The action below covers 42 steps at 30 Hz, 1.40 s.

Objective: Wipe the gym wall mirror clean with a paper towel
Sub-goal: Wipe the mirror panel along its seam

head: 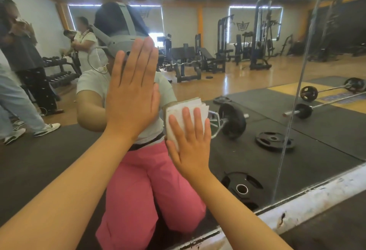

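Left hand (131, 91) flat on the mirror (257, 150), fingers straight and pressed together. Just beside it, the right hand (190, 146) presses the folded paper towel (178, 111) against the glass, fingers slightly spread. Blue lettering on the reflected yellow floor mat (336, 99) is too blurred to read.

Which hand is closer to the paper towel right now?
Right. The right hand presses the paper towel flat against the mirror. The left hand lies flat on the mirror, higher and to the left, not touching the paper towel.
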Motion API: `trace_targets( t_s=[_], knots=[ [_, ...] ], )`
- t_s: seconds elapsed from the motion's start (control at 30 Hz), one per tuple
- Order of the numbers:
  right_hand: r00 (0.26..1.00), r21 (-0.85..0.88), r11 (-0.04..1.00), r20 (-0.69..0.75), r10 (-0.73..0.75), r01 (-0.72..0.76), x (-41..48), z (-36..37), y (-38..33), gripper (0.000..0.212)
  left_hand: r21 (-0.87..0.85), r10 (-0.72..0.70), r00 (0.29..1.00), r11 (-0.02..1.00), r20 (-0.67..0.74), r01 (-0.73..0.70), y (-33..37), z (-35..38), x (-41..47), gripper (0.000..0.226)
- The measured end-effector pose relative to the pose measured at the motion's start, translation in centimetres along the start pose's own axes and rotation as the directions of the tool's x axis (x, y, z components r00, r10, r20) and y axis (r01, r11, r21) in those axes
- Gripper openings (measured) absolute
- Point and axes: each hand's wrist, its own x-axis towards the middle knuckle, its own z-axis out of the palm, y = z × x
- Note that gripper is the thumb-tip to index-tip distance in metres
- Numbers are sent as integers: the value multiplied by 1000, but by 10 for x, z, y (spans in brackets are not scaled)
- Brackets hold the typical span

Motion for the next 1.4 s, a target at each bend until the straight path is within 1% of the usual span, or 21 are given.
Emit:
trace_targets(
  t_s=[0.1, 0.17, 0.33, 0.4, 0.47, 0.57, 0.67, 0.73, 0.83, 1.0, 1.1, 1.23, 1.3, 1.4],
  knots=[
    [998, -7, 998, 13, -61, 61, 1, -4, 18, 54, -3, -3, 1000, 1000, 0, 3, 0, 0, 0, 67],
    [999, -10, 999, 8, -43, 43, 2, -5, 33, 50, -6, -5, 1000, 1000, 0, 5, -1, 0, 1, 67],
    [994, -41, 993, -19, 109, -110, 3, -12, 90, 52, 16, -3, 1000, 1000, 6, 2, 0, 0, 1, 67],
    [981, -40, 980, -20, 194, -195, 2, -17, 114, 55, 23, -1, 1000, 1000, 6, 1, 0, 0, 1, 66],
    [951, -28, 950, -15, 309, -310, 2, -24, 138, 59, 24, 0, 1000, 1000, 2, -1, 0, 0, 1, 66],
    [864, 14, 864, -4, 504, -504, -1, -33, 173, 65, 35, 2, 1000, 999, -8, -1, 1, 0, 1, 66],
    [795, 34, 794, 22, 606, -607, -6, -42, 204, 70, 30, 0, 1000, 1000, -4, 0, 1, 0, 2, 67],
    [775, 39, 774, 31, 631, -631, -8, -45, 215, 71, 14, 2, 1000, 1000, 0, -2, 1, -2, 3, 67],
    [769, 49, 768, 25, 638, -639, -8, -46, 216, 70, -7, -1, 1000, 1000, -1, 1, 6, -6, -8, 67],
    [754, 72, 751, 20, 657, -656, -16, -42, 212, 70, -43, 61, 997, 997, 52, -59, 27, -3, -79, 64],
    [764, 79, 761, 10, 645, -644, -28, -38, 213, 69, -12, 53, 994, 999, 100, -52, 24, 6, -111, 64],
    [760, 102, 755, 16, 650, -648, -61, -28, 211, 65, 55, 40, 991, 997, 124, -47, 20, 15, -120, 63],
    [744, 101, 739, 28, 667, -666, -84, -23, 208, 64, 58, 35, 992, 997, 124, -43, 21, 17, -122, 63],
    [685, 144, 674, 41, 727, -724, -113, -16, 198, 65, 51, 33, 993, 998, 117, -39, 21, 17, -123, 64]
  ],
)
